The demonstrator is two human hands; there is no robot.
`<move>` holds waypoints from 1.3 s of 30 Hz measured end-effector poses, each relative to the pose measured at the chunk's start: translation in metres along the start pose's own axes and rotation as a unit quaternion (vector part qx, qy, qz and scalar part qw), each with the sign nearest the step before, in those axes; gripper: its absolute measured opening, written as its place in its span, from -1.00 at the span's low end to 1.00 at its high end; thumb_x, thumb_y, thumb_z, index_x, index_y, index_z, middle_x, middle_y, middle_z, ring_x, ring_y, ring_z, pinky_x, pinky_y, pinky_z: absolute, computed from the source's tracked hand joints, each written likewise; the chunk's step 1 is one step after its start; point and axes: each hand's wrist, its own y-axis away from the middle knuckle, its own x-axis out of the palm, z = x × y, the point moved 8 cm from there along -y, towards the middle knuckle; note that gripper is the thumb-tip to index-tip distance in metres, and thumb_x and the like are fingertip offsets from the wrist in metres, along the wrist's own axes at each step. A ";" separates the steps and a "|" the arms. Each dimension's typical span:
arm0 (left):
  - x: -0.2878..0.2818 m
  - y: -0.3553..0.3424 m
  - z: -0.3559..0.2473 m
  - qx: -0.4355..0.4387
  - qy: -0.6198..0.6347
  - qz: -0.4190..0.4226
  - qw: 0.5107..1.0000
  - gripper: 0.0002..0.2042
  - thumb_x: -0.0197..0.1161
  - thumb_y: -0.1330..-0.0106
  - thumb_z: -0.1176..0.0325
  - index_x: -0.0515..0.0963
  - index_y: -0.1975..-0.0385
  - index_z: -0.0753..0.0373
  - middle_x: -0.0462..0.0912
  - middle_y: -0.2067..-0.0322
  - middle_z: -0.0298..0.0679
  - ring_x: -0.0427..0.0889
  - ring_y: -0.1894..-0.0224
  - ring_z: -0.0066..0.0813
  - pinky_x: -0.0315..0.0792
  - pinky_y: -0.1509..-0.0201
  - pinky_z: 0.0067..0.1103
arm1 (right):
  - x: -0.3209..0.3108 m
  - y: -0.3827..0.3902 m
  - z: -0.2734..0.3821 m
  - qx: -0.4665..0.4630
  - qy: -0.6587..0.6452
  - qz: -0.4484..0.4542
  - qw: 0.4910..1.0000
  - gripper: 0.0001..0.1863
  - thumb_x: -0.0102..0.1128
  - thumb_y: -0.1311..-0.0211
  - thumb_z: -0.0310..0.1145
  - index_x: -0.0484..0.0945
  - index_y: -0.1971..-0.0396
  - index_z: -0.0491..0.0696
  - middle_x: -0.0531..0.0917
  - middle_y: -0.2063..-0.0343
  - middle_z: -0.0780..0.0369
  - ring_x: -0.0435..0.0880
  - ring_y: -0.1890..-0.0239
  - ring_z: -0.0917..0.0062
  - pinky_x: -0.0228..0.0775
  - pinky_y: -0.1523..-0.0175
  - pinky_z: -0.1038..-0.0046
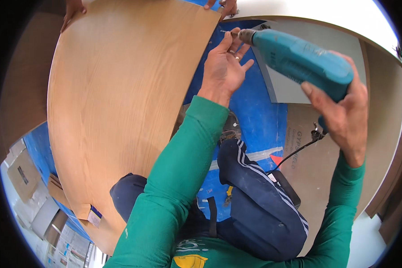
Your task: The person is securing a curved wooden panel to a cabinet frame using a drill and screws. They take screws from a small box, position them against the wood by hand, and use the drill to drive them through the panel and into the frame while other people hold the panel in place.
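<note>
The teal power drill point(299, 60) sits at two o'clock, gripped by the right hand point(339, 111); the left hand point(223, 67), fingers loosely open, touches its chuck at twelve, apparently seating a bit. Next comes steadying against the wooden panel point(120, 102), held by another person's hands point(73, 9).

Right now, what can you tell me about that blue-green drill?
The drill is a teal corded power tool with a plastic-looking body and a dark metal chuck at its tip. The right hand grips its handle and holds it raised, nose pointing left toward the edge of the wooden panel. The left hand has its fingers at the chuck. A black cord seems to trail down from it.
</note>
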 end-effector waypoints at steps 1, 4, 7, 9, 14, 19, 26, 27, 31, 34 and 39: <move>0.000 -0.005 -0.001 0.000 0.003 -0.006 1.000 -0.60 0.21 -0.60 -0.02 0.61 -0.24 0.06 0.54 -0.36 -0.30 0.16 -0.60 -0.10 -0.46 -0.67 0.17 | 0.000 -0.010 0.000 0.012 0.000 0.017 1.000 -0.43 0.55 -0.22 -0.33 0.56 -0.18 -0.21 0.77 0.17 0.14 0.76 0.19 0.47 0.63 0.03 0.43; 0.002 -0.015 -0.003 0.011 0.008 -0.018 1.000 -0.53 0.21 -0.59 -0.08 0.57 -0.31 0.06 0.40 -0.48 -0.22 -0.01 -0.67 -0.05 -0.48 -0.67 0.16 | 0.004 -0.037 0.011 0.003 0.024 0.054 0.998 -0.46 0.51 -0.26 -0.27 0.56 -0.15 -0.21 0.73 0.19 0.17 0.71 0.19 0.50 0.59 0.04 0.45; 0.002 -0.022 -0.007 0.018 0.013 -0.017 1.000 -0.44 0.17 -0.60 -0.11 0.42 -0.45 0.03 0.26 -0.59 -0.21 -0.15 -0.71 -0.02 -0.49 -0.67 0.15 | 0.013 -0.057 0.019 -0.037 0.072 0.072 0.994 -0.44 0.50 -0.30 -0.14 0.57 -0.13 -0.19 0.72 0.24 0.17 0.69 0.28 0.51 0.58 0.15 0.46; -0.001 -0.025 -0.011 0.023 0.015 -0.021 0.999 -0.41 0.15 -0.61 -0.11 0.35 -0.50 0.03 0.25 -0.59 -0.21 -0.17 -0.72 -0.01 -0.50 -0.66 0.16 | 0.020 -0.067 0.022 -0.051 0.093 0.085 0.991 -0.42 0.50 -0.31 -0.06 0.57 -0.13 -0.17 0.71 0.28 0.17 0.68 0.34 0.51 0.57 0.22 0.46; -0.007 -0.031 -0.014 0.025 0.031 -0.039 0.998 -0.38 0.11 -0.63 -0.10 0.26 -0.56 0.03 0.25 -0.60 -0.22 -0.19 -0.72 0.03 -0.50 -0.66 0.17 | 0.030 -0.081 0.025 -0.035 0.132 0.100 0.986 -0.34 0.52 -0.30 0.04 0.56 -0.16 -0.17 0.72 0.28 0.13 0.71 0.35 0.46 0.62 0.26 0.40; -0.009 -0.033 -0.016 0.015 0.031 -0.033 0.999 -0.39 0.10 -0.63 -0.08 0.22 -0.57 -0.01 0.28 -0.58 -0.24 -0.17 -0.71 0.08 -0.51 -0.65 0.19 | 0.032 -0.089 0.029 -0.032 0.164 0.115 0.979 -0.28 0.50 -0.29 0.10 0.55 -0.19 -0.17 0.73 0.27 0.10 0.76 0.33 0.41 0.68 0.21 0.36; -0.006 -0.035 -0.016 0.012 0.034 -0.043 0.998 -0.40 0.09 -0.64 -0.07 0.25 -0.56 0.00 0.36 -0.53 -0.25 -0.16 -0.70 0.12 -0.50 -0.65 0.21 | 0.033 -0.090 0.029 -0.038 0.178 0.101 0.978 -0.25 0.50 -0.29 0.12 0.54 -0.21 -0.18 0.73 0.30 0.09 0.75 0.36 0.42 0.66 0.24 0.38; -0.006 -0.036 -0.016 0.013 0.033 -0.040 0.999 -0.41 0.09 -0.64 -0.06 0.25 -0.56 0.01 0.37 -0.52 -0.25 -0.15 -0.70 0.12 -0.49 -0.65 0.21 | 0.034 -0.088 0.027 -0.043 0.186 0.093 0.977 -0.25 0.50 -0.29 0.12 0.54 -0.21 -0.17 0.73 0.31 0.09 0.74 0.37 0.42 0.65 0.25 0.38; -0.004 -0.042 -0.014 0.011 0.030 -0.031 0.999 -0.41 0.09 -0.64 -0.06 0.26 -0.56 0.02 0.39 -0.51 -0.25 -0.10 -0.68 0.10 -0.46 -0.66 0.20 | 0.030 -0.086 0.028 -0.044 0.202 0.086 0.975 -0.24 0.50 -0.29 0.14 0.55 -0.22 -0.17 0.72 0.32 0.11 0.73 0.39 0.44 0.62 0.28 0.41; -0.004 -0.046 -0.014 0.009 0.031 -0.029 0.999 -0.42 0.09 -0.64 -0.05 0.28 -0.55 0.02 0.41 -0.50 -0.26 -0.07 -0.67 0.09 -0.45 -0.66 0.19 | 0.030 -0.088 0.026 -0.053 0.202 0.079 0.975 -0.23 0.50 -0.28 0.17 0.55 -0.21 -0.16 0.72 0.33 0.12 0.73 0.39 0.45 0.61 0.28 0.41; 0.003 -0.043 -0.014 0.010 0.033 -0.035 0.999 -0.42 0.08 -0.64 -0.05 0.29 -0.55 0.02 0.44 -0.48 -0.25 -0.06 -0.67 0.08 -0.43 -0.66 0.19 | 0.027 -0.089 0.022 -0.056 0.203 0.063 0.976 -0.22 0.51 -0.26 0.19 0.56 -0.21 -0.15 0.71 0.34 0.13 0.73 0.36 0.46 0.60 0.27 0.41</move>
